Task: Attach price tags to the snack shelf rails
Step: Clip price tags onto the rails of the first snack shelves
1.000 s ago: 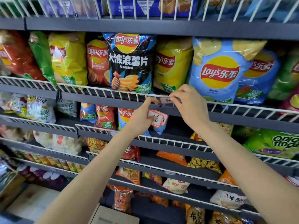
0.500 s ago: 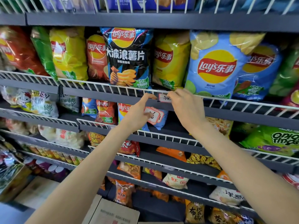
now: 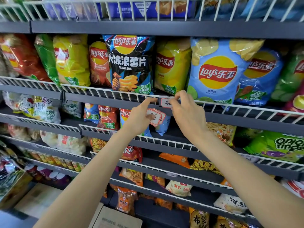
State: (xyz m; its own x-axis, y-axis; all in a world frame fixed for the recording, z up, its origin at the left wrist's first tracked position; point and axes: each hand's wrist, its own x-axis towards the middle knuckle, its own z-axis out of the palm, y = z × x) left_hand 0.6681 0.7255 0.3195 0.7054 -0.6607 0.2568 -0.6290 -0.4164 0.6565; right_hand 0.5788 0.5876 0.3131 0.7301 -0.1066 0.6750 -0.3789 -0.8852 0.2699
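Pinched by right hand (image 3: 185,112) against shelf rail (image 3: 98,100): white, red-bordered handwritten price tag (image 3: 165,102); spare tags (image 3: 155,116) gripped in left hand (image 3: 139,119).

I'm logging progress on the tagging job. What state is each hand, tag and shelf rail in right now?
Small white red-bordered price tag: against the rail, pinched at its right edge.
Right hand: pinching that tag.
Left hand: holding spare tags, forefinger stretched to the rail.
Stack of spare red-bordered tags: held, not yet attached.
White wire shelf rail: one tag on it.
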